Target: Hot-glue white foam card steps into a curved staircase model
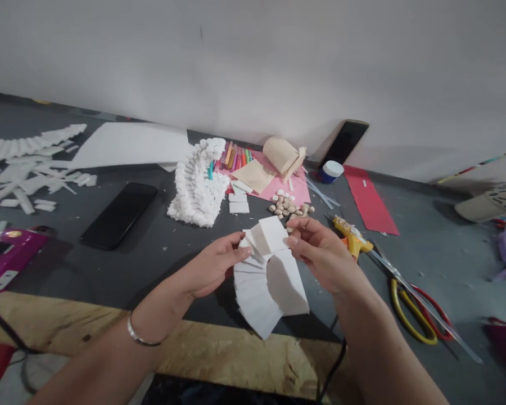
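Both of my hands hold a curved fan of overlapping white paper rectangles (265, 281) above the dark tabletop (160, 253). My left hand (213, 264) grips its left side, fingers closed on the upper pieces. My right hand (322, 253) pinches the top right piece between thumb and fingers. A silver bangle sits on my left wrist. Behind the fan stands a finished white spiral paper model (198, 183).
A black phone (118, 214) lies at the left, another phone (344, 143) leans on the wall. Yellow glue gun (352, 236), scissors (417, 309), small beige beads (289, 208), pink and red paper sheets, markers, a blue-lidded jar (331, 171) and white paper scraps (29, 169) lie around.
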Tool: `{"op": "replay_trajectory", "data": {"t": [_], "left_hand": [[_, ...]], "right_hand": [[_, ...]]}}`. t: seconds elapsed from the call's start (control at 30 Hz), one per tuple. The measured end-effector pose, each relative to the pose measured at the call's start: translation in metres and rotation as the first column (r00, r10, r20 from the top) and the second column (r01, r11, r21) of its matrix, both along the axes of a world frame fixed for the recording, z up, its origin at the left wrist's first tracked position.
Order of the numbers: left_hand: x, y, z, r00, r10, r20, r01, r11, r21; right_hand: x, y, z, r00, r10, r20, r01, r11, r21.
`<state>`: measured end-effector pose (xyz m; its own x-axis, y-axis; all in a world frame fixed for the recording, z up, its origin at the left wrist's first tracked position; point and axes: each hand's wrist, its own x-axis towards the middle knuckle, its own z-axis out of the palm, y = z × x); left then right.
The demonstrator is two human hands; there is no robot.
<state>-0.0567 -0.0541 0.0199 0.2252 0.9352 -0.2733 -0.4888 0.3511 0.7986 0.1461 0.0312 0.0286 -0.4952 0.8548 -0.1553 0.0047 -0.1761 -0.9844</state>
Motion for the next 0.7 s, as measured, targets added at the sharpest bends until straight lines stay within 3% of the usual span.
{"op": "replay_trajectory", "data": {"t": [0.7], "left_hand": [[-0.0006,-0.0014,-0.0025,1.0,-0.006,0.027,0.006,1.0,-0.006]], "right_hand": [[0.0021,-0.0014,-0.0018,0.998,0.056,0.014,-0.057,0.998,0.025]]}}
